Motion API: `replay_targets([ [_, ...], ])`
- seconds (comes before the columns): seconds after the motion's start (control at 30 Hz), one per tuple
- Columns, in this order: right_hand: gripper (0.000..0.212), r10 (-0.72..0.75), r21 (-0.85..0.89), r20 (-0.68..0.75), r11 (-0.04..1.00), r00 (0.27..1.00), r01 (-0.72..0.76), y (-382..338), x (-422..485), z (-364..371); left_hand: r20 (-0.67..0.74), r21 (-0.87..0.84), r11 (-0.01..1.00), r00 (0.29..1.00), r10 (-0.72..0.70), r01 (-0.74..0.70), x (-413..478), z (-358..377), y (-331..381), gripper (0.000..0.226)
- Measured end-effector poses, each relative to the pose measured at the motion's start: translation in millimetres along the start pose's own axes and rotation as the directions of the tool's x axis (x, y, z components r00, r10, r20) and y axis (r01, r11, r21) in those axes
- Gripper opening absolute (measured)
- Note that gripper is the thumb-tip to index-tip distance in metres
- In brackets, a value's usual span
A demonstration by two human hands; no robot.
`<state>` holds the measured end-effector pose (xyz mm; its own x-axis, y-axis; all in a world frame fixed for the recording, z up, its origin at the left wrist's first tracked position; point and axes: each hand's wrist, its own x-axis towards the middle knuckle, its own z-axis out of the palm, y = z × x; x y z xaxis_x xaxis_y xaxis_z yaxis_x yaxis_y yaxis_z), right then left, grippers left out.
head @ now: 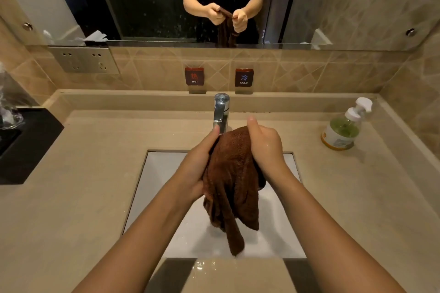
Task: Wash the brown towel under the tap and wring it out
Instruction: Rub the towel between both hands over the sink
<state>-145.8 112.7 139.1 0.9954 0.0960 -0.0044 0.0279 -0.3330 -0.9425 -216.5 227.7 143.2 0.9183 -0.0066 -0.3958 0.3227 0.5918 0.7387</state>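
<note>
Both hands, left hand (197, 169) and right hand (264, 143), grip the bunched towel (232, 185) over the sink (164, 169), near the tap (221, 112). No running water shows; wringing seems underway, unfinished.

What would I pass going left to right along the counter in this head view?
Black tray → left hand → brown towel → right hand → green soap bottle.
</note>
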Motion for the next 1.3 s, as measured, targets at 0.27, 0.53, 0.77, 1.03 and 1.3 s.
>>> replay_targets([
  [0.27, 0.056, -0.17, -0.069, -0.019, 0.983, 0.985, 0.169, 0.1, -2.6, -27.8, 0.128, 0.417, 0.909, 0.989, -0.078, 0.018, -6.4, -35.9, 9.7, 0.026],
  [0.53, 0.053, -0.175, -0.054, 0.041, 0.983, 0.984, 0.177, -10.8, -5.8, -44.5, 0.131, 0.716, 0.683, 0.989, 0.073, -0.145, -5.2, -50.4, 18.6, 0.029],
  [0.77, 0.052, -0.341, -0.386, 0.083, 0.855, 0.936, 0.346, -8.7, -51.2, 30.4, -0.19, 0.287, 0.95, 0.964, 0.186, -0.126, 2.2, 10.3, -17.2, 0.048],
  [1.03, 0.054, -0.421, -0.454, 0.06, 0.796, 0.905, 0.401, -23.2, -56.5, 33.4, -0.269, 0.278, 0.946, 0.932, 0.243, -0.166, 0.5, 15.7, -4.4, 0.038],
  [1.3, 0.055, -0.244, -0.291, -0.01, 0.928, 0.97, 0.231, -18.2, -33.8, 29.2, -0.244, 0.259, 0.958, 0.951, 0.19, -0.125, 3.1, 16.7, -4.6, 0.039],
])
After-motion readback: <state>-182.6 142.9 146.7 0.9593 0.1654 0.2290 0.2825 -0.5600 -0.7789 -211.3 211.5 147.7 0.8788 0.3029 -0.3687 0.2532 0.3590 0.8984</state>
